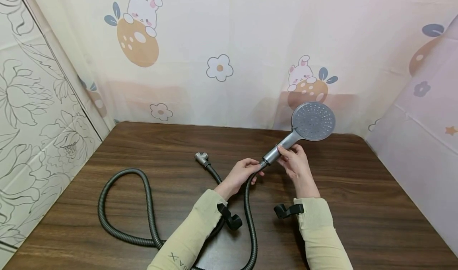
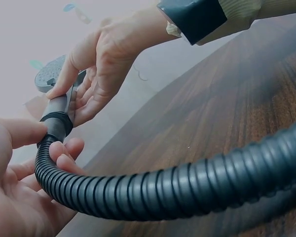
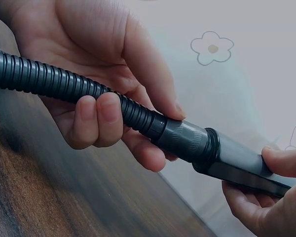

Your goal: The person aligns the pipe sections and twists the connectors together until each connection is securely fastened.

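Observation:
A grey shower head (image 1: 314, 121) with a round nozzle face is raised over the back right of the table. My right hand (image 1: 295, 164) grips its handle (image 1: 280, 151), thumb on top and fingers beneath. At the handle's lower end, my left hand (image 1: 240, 175) pinches the metal connector (image 3: 185, 139) of a dark ribbed shower hose (image 1: 250, 218) between thumb and fingers. Connector and handle meet end to end, with a dark ring at the joint. From there the hose bends down toward the near edge.
The hose's other end, a silver elbow fitting (image 1: 202, 158), lies mid-table, left of my left hand. A wide hose loop (image 1: 101, 206) spreads over the left of the brown wooden table (image 1: 375, 206). Patterned curtains (image 1: 229, 31) stand behind and at both sides.

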Action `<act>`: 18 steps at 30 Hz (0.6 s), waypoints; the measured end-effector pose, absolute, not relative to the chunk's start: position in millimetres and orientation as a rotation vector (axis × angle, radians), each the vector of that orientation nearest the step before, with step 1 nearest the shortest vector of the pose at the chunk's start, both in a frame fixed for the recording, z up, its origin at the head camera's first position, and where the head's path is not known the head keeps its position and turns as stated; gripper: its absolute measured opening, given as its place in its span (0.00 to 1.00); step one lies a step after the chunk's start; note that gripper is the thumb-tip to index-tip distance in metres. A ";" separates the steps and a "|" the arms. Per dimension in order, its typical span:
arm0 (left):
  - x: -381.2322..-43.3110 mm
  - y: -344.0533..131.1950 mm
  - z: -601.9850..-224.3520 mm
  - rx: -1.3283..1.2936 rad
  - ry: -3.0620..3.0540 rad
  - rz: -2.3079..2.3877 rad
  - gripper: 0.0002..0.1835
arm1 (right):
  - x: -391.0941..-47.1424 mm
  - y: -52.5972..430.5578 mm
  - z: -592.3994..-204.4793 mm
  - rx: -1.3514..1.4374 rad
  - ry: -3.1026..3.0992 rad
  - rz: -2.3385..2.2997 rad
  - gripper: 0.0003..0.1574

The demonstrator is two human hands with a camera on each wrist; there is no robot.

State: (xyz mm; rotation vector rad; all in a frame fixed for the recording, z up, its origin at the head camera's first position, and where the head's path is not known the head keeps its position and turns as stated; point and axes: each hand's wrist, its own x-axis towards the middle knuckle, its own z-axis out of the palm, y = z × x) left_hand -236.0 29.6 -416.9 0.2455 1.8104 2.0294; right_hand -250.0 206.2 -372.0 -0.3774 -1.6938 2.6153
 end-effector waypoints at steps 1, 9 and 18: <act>-234.1 28.8 -413.5 0.249 1.808 2.031 0.16 | -249.9 206.1 -371.9 -0.378 -1.692 2.616 0.18; -234.3 28.8 -414.9 0.251 1.857 2.049 0.17 | -248.6 205.5 -370.3 -0.391 -1.703 2.609 0.17; -235.5 33.2 -418.3 0.137 1.814 2.115 0.12 | -246.6 204.7 -368.7 -0.382 -1.716 2.608 0.18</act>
